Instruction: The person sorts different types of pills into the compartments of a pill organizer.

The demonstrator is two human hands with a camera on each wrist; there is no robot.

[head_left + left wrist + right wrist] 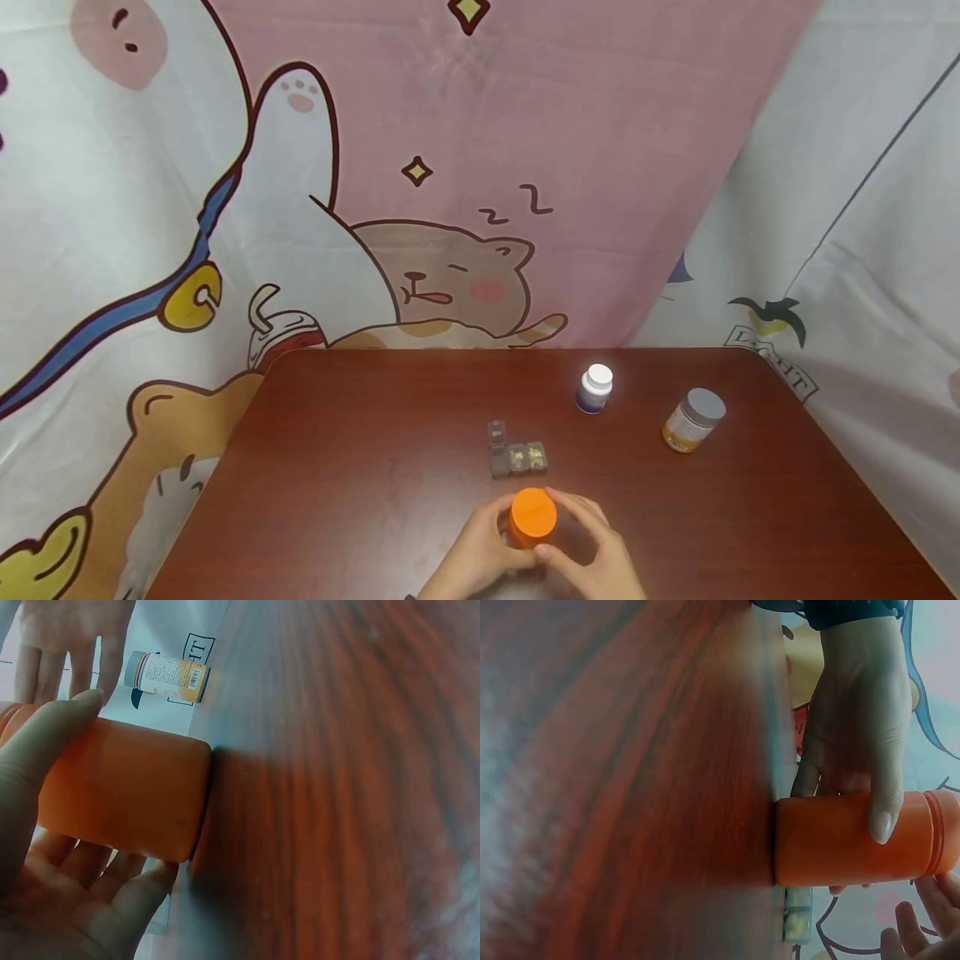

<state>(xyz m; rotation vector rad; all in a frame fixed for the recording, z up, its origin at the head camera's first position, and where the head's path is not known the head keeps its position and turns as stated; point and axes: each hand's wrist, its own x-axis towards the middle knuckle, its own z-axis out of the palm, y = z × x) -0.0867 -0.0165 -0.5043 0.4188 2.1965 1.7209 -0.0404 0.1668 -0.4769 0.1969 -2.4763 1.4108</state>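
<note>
An orange bottle with an orange cap stands upright on the table between both hands. My left hand grips its body, thumb on the near side and fingers round the far side; the right wrist view shows that thumb lying across the orange bottle. At the cap, my right hand has its thumb and a forefinger on opposite sides, while its other fingers stick out past the bottle. Just beyond is a small clear pill organizer with one lid flipped up and pale yellowish pieces in two compartments.
A white bottle with a dark blue lower part stands farther back on the table. To the right is a white and orange jar with a grey lid. A cartoon-printed cloth hangs behind the dark red table.
</note>
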